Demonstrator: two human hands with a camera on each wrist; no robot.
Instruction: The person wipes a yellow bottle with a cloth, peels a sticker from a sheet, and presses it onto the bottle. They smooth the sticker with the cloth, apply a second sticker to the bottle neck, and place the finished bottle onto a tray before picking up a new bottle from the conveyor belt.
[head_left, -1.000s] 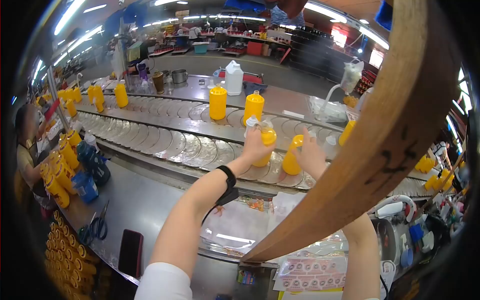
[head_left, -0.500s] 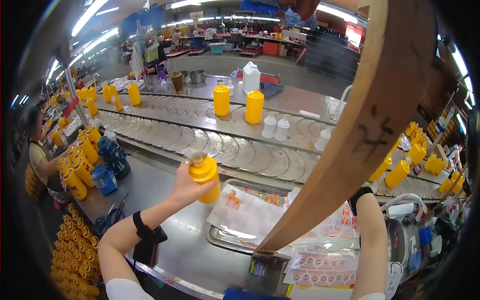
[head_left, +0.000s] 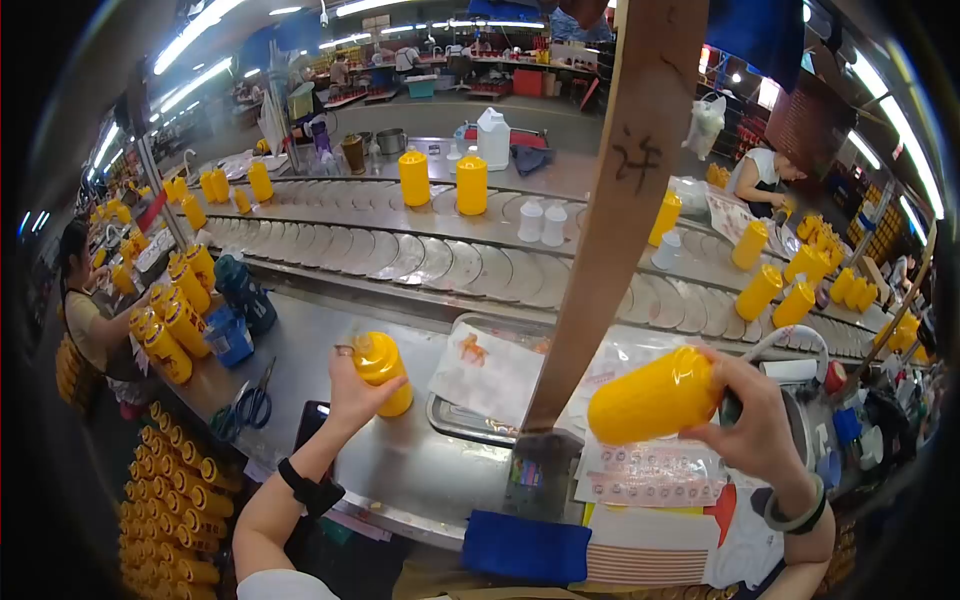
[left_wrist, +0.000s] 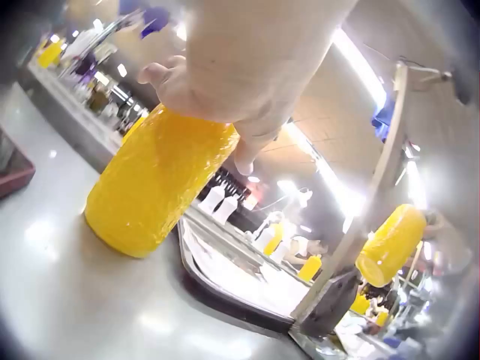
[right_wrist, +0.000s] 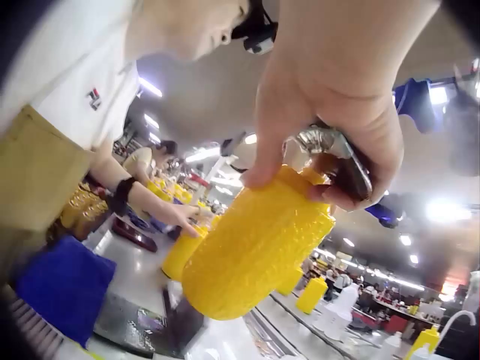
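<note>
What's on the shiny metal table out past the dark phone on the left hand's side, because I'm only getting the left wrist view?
Observer: The head view shows a pair of metal scissors with dark looped handles lying there.
Operator: Anything by the near edge of the table, between the person's arms?
Observer: Yes, a flat blue fabric-like piece, also in the head view.
Operator: And what's at the neck of the yellow cylindrical bottle in the right hand?
Observer: At the neck of that yellow bottle, the right wrist view shows a crinkled silvery piece under the right hand; I can't tell what it is.
</note>
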